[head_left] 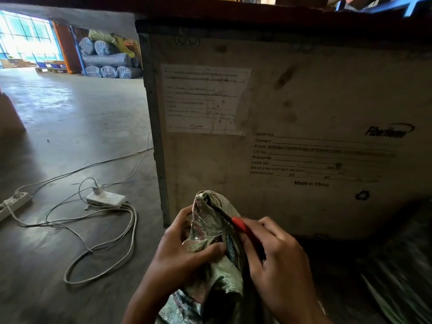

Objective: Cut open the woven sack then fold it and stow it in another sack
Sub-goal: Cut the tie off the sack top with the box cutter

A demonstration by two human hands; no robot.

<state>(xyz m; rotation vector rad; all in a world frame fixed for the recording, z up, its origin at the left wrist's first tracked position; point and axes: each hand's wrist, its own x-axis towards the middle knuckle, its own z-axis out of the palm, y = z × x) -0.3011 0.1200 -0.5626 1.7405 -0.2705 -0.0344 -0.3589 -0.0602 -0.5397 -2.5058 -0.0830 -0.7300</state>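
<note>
A crumpled, pale green woven sack [211, 232] is bunched upright at the bottom centre of the head view. My left hand [184, 253] grips its bunched neck from the left. My right hand [275, 260] holds a cutting tool with a red handle [240, 226]. The tool's dark blade lies against the top of the sack, pointing up and left. The sack's lower part trails down out of view between my forearms.
A large wooden shipping crate [292, 113] with a paper label stands right in front. White power strips [105, 198] and looped cables [93, 249] lie on the concrete floor to the left. Dark sacking [397, 277] lies at the lower right. Wrapped rolls [107, 59] are stacked far back.
</note>
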